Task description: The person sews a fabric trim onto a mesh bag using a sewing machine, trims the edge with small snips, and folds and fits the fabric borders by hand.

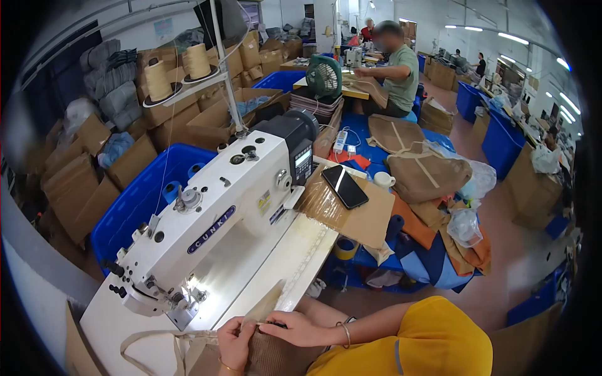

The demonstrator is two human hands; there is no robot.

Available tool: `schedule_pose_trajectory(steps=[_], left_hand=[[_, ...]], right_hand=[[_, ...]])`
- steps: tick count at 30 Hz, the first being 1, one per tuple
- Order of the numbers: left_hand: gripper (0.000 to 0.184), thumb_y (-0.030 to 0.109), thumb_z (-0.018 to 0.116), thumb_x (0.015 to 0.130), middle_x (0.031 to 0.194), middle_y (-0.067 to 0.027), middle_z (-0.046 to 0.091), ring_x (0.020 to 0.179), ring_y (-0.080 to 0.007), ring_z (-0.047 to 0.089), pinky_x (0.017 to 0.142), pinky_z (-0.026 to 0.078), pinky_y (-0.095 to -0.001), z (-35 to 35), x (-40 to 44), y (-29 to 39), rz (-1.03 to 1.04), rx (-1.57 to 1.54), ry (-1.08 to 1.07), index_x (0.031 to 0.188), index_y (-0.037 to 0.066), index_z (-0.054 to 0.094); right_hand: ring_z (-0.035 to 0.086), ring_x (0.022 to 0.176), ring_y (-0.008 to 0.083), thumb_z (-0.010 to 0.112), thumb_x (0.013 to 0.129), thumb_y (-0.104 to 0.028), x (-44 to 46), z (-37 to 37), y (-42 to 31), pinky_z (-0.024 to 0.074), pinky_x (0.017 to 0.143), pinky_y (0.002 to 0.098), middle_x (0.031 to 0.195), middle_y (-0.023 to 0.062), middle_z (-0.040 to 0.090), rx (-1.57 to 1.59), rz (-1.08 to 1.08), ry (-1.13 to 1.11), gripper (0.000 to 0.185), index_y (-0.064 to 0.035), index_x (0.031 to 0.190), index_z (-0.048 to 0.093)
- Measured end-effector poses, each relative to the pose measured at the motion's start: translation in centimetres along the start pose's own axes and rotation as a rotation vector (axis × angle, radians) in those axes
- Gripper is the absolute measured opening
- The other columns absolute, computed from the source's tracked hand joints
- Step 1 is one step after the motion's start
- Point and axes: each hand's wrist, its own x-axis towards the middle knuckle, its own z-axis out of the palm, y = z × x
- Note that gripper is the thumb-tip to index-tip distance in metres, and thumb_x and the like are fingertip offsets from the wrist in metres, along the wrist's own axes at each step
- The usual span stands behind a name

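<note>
1. The left hand (235,343) was nearly closed, its fingertips pinching the upper edge of a brown, ribbed fabric piece (276,357).
2. The right hand (298,327), just beside it, was curled with little opening and gripped the same edge; the two hands met or nearly met there.
3. The fabric piece was at the near edge of the scene, to the right of a long, looped beige fabric strap (139,336) and nearer than the white sewing machine (219,194) on its white bench (106,326).
4. The fabric's lower part was cut off by the near edge, as was the left forearm.
5. Some fingertips were hidden in the folds, and a small dark patch between the hands was hard to make out.
</note>
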Motion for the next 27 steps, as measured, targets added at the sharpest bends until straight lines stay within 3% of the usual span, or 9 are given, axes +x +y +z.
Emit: schedule_pose_trajectory(steps=[1, 11, 15, 20, 27], left_hand=[[0.007, 0.001, 0.066, 0.085, 0.078, 0.0003, 0.065, 0.069, -0.0041, 0.055, 0.062, 0.044, -0.0183, -0.3, 0.2, -1.0, 0.003, -0.088, 0.016, 0.09, -0.004, 0.066], [0.009, 0.002, 0.065, 0.086, 0.08, -0.0001, 0.064, 0.071, -0.0042, 0.056, 0.064, 0.044, -0.0181, 0.1, 0.0, -0.1, 0.064, -0.14, 0.038, 0.093, -0.003, 0.065], [0.008, 0.005, 0.067, 0.086, 0.08, 0.0003, 0.064, 0.072, -0.003, 0.055, 0.064, 0.043, -0.0183, -0.4, 0.0, -0.1, 0.033, 0.056, 0.031, 0.092, 0.0, 0.065], [0.009, 0.004, 0.063, 0.089, 0.082, 0.0007, 0.064, 0.073, -0.0029, 0.056, 0.065, 0.044, -0.0171, -0.3, 0.0, 0.1, -0.028, -0.235, -0.054, 0.097, -0.001, 0.063], [0.01, 0.003, 0.061, 0.09, 0.082, 0.0011, 0.064, 0.072, -0.0022, 0.056, 0.064, 0.043, -0.0163, -0.3, 0.0, 0.1, -0.029, -0.324, -0.096, 0.099, -0.002, 0.062]], right_hand=[[0.055, 0.069, 0.0168, 0.058, 0.094, -0.038, 0.0, 0.1, 0.0, 0.0453, 0.064, 0.0305, 0.075, 0.011, 0.06, 0.001, 0.003, -0.007, 0.038, 0.0001, 0.093, 0.059], [0.051, 0.069, 0.0117, 0.06, 0.093, -0.035, 0.1, 0.0, 0.6, 0.044, 0.064, 0.0267, 0.075, 0.0061, 0.058, 0.067, 0.019, 0.001, 0.034, -0.0002, 0.096, 0.061], [0.05, 0.069, 0.0101, 0.062, 0.092, -0.03, -0.1, -0.2, -1.1, 0.0441, 0.063, 0.026, 0.074, 0.0049, 0.058, 0.111, 0.054, 0.016, 0.03, -0.0004, 0.096, 0.061], [0.049, 0.07, 0.0076, 0.063, 0.092, -0.025, 0.0, -0.1, -0.6, 0.0433, 0.062, 0.0245, 0.074, 0.0032, 0.057, 0.148, 0.078, -0.015, 0.026, 0.0007, 0.096, 0.06], [0.044, 0.069, 0.005, 0.062, 0.093, -0.022, -0.2, -0.1, -1.1, 0.0398, 0.06, 0.022, 0.072, -0.0003, 0.051, 0.148, 0.058, -0.045, 0.022, 0.0001, 0.093, 0.058]])
